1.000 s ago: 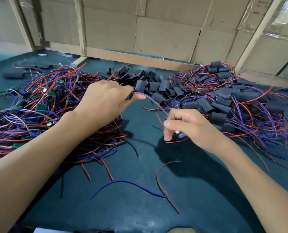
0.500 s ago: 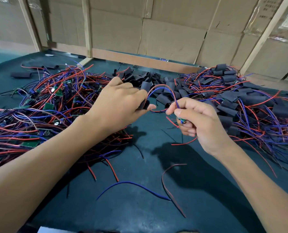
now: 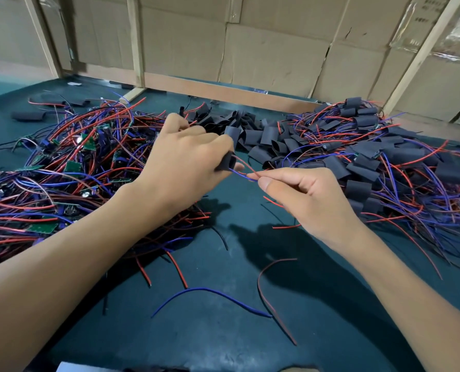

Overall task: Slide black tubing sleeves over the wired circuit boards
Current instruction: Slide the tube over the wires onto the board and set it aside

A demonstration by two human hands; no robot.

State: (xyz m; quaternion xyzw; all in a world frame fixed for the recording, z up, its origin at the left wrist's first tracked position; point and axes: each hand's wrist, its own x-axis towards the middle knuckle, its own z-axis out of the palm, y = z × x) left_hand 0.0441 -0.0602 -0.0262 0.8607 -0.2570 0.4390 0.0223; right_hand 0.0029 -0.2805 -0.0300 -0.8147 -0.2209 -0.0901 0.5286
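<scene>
Black tubing sleeve [image 3: 226, 162] is being gripped in the curled fingers of the left hand [image 3: 188, 167], raised just above the dark green table [image 3: 223, 331], its open mouth facing the right hand [image 3: 301, 196]. Red and blue wires [image 3: 246, 173] are running out of that mouth and are being pinched between the right thumb and forefinger; the circuit board on these wires is not showing, so whether it is already inside the sleeve cannot be told. Judged from this, the threading step is under way. Doing it well is calling for the wires to be kept taut and in line with the bore while the left hand is easing the sleeve along, with the mouth held open rather than squashed flat. Bare boards [image 3: 70, 165] are lying tangled at the left, loose sleeves [image 3: 266, 135] in the middle, and sleeved units [image 3: 363, 162] heaped at the right.
</scene>
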